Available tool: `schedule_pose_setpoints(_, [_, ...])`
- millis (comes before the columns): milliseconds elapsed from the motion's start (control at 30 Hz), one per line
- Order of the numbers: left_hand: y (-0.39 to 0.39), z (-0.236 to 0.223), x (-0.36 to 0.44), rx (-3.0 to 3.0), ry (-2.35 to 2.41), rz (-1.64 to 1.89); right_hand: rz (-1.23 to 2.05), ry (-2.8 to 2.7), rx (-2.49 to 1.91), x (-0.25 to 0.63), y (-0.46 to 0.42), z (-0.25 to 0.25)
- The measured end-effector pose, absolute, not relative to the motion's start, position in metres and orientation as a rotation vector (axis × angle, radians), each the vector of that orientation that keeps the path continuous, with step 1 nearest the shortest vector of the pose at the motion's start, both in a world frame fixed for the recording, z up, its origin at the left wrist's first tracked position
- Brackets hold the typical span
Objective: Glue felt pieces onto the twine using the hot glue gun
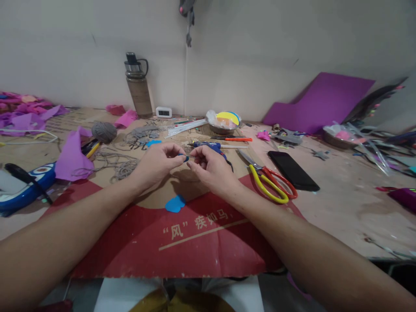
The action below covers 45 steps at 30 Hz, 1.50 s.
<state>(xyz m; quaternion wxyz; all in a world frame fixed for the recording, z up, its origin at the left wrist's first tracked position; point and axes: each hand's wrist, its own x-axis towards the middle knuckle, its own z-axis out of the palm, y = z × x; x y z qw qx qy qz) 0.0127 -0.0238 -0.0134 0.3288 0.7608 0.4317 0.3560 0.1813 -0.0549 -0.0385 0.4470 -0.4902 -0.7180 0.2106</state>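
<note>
Over the middle of a red and brown cardboard sheet point(208, 260), my two hands face each other, fingertips close together. My left hand point(159, 162) is closed in a pinch on a small dark blue piece point(186, 158). Something thin seems to run from it to my right hand point(211, 167), whose fingers are pinched too; what they hold is too small to name. Below the hands lies a bright blue foam cut-out point(175, 203), with another blue cut-out point(153, 143) behind my left hand. A blue glue gun point(208, 146) rests just beyond my right hand.
To the right lie red-and-yellow-handled scissors point(266, 175), a black phone point(292, 170) and an orange cutter point(238, 139). Grey yarn point(104, 131) and purple foam point(73, 156) are on the left. A tall bottle point(139, 91) and a metal bowl point(224, 129) stand at the back.
</note>
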Motion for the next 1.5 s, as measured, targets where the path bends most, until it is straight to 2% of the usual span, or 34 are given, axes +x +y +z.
schedule_pose_setpoints(433, [-0.0263, -0.0137, 0.0140, 2.097, 1.132, 0.837, 0.421, -1.804, -1.232, 0.1855, -0.0556, -0.0359])
schedule_pose_setpoints(733, [-0.0271, -0.0145, 0.0130, 2.195, 1.166, 0.865, 0.152, -1.969, -1.171, 0.1862, -0.0561, -0.0387])
schedule_pose_setpoints(967, [-0.0250, -0.0132, 0.0131, 2.094, 1.129, 0.963, 0.213, -1.901, -1.196, 0.1855, -0.0606, -0.0317])
schedule_pose_setpoints(1500, [-0.0337, -0.0085, 0.0200, 1.803, 1.136, 0.928, 0.133, -1.894, -1.164, 0.1864, -0.0592, -0.0339])
